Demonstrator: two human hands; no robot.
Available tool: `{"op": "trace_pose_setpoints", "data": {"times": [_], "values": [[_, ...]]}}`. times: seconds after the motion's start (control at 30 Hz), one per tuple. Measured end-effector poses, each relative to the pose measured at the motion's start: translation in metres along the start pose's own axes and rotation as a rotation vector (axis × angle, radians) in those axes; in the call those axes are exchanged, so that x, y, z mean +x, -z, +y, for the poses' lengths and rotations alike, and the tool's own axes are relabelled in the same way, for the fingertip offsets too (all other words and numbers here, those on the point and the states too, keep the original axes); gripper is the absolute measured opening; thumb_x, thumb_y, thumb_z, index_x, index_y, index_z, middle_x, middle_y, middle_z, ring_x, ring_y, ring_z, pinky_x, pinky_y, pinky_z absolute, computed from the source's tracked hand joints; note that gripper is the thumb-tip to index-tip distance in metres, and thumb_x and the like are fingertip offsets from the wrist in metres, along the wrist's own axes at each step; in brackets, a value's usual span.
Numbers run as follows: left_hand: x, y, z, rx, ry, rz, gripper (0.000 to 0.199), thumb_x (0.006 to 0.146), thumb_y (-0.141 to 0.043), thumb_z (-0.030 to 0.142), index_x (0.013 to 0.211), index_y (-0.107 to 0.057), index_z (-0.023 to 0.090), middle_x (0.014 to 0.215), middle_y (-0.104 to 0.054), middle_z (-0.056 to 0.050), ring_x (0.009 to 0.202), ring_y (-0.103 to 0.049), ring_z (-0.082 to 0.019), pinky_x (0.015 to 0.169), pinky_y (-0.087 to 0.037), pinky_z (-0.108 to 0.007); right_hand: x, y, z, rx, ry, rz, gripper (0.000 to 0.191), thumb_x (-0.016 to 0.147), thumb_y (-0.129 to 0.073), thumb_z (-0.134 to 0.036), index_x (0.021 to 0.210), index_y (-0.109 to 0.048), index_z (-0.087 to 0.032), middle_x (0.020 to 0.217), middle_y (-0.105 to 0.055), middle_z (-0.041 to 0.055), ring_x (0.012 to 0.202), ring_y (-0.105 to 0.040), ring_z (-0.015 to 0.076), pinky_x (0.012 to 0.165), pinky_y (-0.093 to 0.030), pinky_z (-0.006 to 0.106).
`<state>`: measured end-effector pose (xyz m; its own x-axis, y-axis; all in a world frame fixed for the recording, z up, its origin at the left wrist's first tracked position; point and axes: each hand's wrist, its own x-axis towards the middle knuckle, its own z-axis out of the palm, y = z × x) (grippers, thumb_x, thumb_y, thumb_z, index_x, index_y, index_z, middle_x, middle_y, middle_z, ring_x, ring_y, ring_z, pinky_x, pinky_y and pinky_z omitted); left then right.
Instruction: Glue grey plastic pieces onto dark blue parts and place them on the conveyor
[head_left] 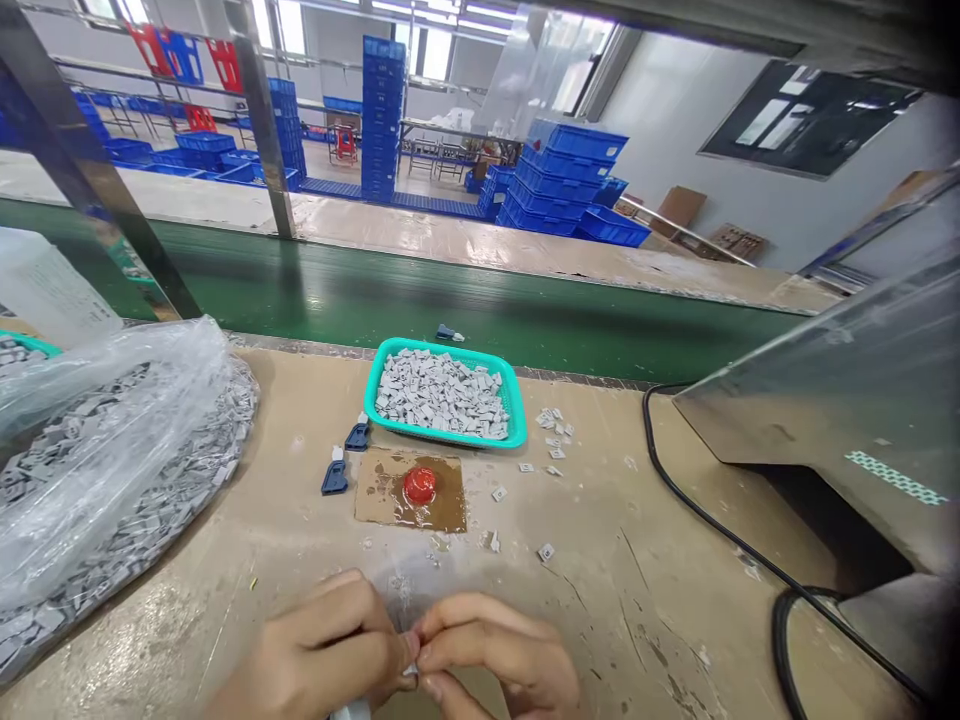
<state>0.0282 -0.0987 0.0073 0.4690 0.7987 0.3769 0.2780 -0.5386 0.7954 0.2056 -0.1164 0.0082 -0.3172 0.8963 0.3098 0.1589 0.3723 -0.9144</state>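
At the bottom centre, my left hand and my right hand meet fingertip to fingertip, both closed. A small pale plastic part peeks out between the pinched fingers; most of it is hidden. Under my left hand shows the end of a light grey piece. Just beyond lies a wet cardboard square bearing a red, glossy lump. Behind that is a turquoise basket full of small grey plastic parts. Two dark blue clip-like pieces with white tips lie left of the cardboard.
Several loose grey parts are scattered right of the basket. A clear plastic bag of grey parts fills the left side. A black cable and metal housing stand right. Beyond runs a green conveyor belt with one blue piece.
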Motion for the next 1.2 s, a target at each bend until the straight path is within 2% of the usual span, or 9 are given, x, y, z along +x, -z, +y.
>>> {"op": "trace_pose_setpoints", "data": {"times": [0.1, 0.23, 0.33, 0.43, 0.53, 0.63, 0.8, 1.03, 1.2], "values": [[0.002, -0.004, -0.005, -0.041, 0.024, -0.014, 0.016, 0.072, -0.056, 0.010, 0.079, -0.065, 0.022, 0.062, -0.052, -0.001, 0.057, -0.046, -0.010, 0.051, -0.035, -0.021, 0.006, 0.003, 0.003, -0.081, 0.074, 0.011, 0.025, 0.067, -0.058, 0.000, 0.079, -0.064, -0.021, 0.074, -0.064, 0.0008, 0.069, -0.059, 0.0126, 0.061, -0.050, 0.024], [0.004, -0.009, -0.022, -0.295, 0.430, 0.082, 0.025, 0.068, -0.062, 0.019, 0.092, -0.059, 0.024, 0.072, -0.050, 0.000, 0.063, -0.048, -0.011, 0.055, -0.039, -0.020, 0.020, 0.027, 0.030, -0.412, 0.060, 0.164, 0.014, 0.074, -0.056, -0.009, 0.076, -0.062, -0.021, 0.075, -0.064, 0.0008, 0.074, -0.054, 0.0156, 0.068, -0.047, 0.032], [0.005, -0.004, -0.030, -0.697, 0.687, 0.246, 0.025, 0.070, -0.053, 0.015, 0.094, -0.054, 0.023, 0.077, -0.051, 0.000, 0.068, -0.049, -0.011, 0.060, -0.042, -0.022, 0.033, 0.048, 0.061, -0.674, 0.039, 0.258, 0.011, 0.076, -0.054, -0.013, 0.075, -0.062, -0.020, 0.074, -0.065, 0.0029, 0.075, -0.050, 0.0193, 0.068, -0.044, 0.035], [0.006, 0.004, -0.031, -1.024, 0.819, 0.358, 0.030, 0.066, -0.049, 0.009, 0.093, -0.055, 0.021, 0.084, -0.056, 0.000, 0.078, -0.054, -0.013, 0.070, -0.046, -0.025, 0.042, 0.057, 0.083, -0.785, 0.015, 0.156, 0.015, 0.078, -0.050, -0.012, 0.072, -0.063, -0.019, 0.075, -0.065, 0.0035, 0.077, -0.048, 0.0211, 0.069, -0.041, 0.037], [0.006, 0.012, -0.027, -1.078, 0.951, 0.454, 0.030, 0.069, -0.053, 0.013, 0.098, -0.057, 0.018, 0.093, -0.060, -0.003, 0.089, -0.056, -0.015, 0.082, -0.045, -0.025, 0.045, 0.056, 0.087, -0.818, -0.020, 0.070, 0.019, 0.078, -0.049, -0.009, 0.072, -0.064, -0.019, 0.077, -0.065, 0.0027, 0.078, -0.047, 0.0209, 0.070, -0.037, 0.036], [0.007, 0.014, -0.022, -1.140, 0.996, 0.505, 0.031, 0.072, -0.055, 0.014, 0.103, -0.057, 0.018, 0.094, -0.062, -0.004, 0.092, -0.058, -0.015, 0.086, -0.045, -0.025, 0.044, 0.053, 0.086, -0.829, -0.020, 0.075, 0.020, 0.078, -0.049, -0.007, 0.072, -0.064, -0.019, 0.078, -0.066, 0.0015, 0.079, -0.046, 0.0203, 0.070, -0.033, 0.035], [0.012, 0.014, -0.019, -1.286, 0.995, 0.447, 0.029, 0.072, -0.055, 0.008, 0.099, -0.058, 0.016, 0.088, -0.063, -0.004, 0.091, -0.060, -0.016, 0.085, -0.048, -0.027, 0.041, 0.053, 0.087, -0.853, 0.035, 0.108, 0.021, 0.077, -0.049, -0.005, 0.071, -0.063, -0.019, 0.077, -0.066, -0.0013, 0.078, -0.044, 0.0197, 0.070, -0.029, 0.035], [0.016, 0.009, -0.021, -1.317, 0.942, 0.477, 0.031, 0.071, -0.061, 0.014, 0.102, -0.053, 0.012, 0.100, -0.061, -0.008, 0.099, -0.058, -0.021, 0.087, -0.047, -0.026, 0.039, 0.053, 0.091, -0.895, 0.139, 0.154, 0.021, 0.079, -0.046, -0.008, 0.072, -0.062, -0.020, 0.075, -0.066, -0.0020, 0.076, -0.044, 0.0196, 0.070, -0.030, 0.035], [0.016, 0.005, -0.021, -1.303, 0.918, 0.473, 0.037, 0.069, -0.065, 0.015, 0.104, -0.052, 0.011, 0.104, -0.061, -0.011, 0.098, -0.058, -0.022, 0.089, -0.045, -0.030, 0.043, 0.053, 0.081, -0.875, 0.209, 0.257, 0.015, 0.080, -0.050, -0.015, 0.075, -0.062, -0.021, 0.075, -0.066, 0.0011, 0.073, -0.047, 0.0197, 0.067, -0.035, 0.035]]}}
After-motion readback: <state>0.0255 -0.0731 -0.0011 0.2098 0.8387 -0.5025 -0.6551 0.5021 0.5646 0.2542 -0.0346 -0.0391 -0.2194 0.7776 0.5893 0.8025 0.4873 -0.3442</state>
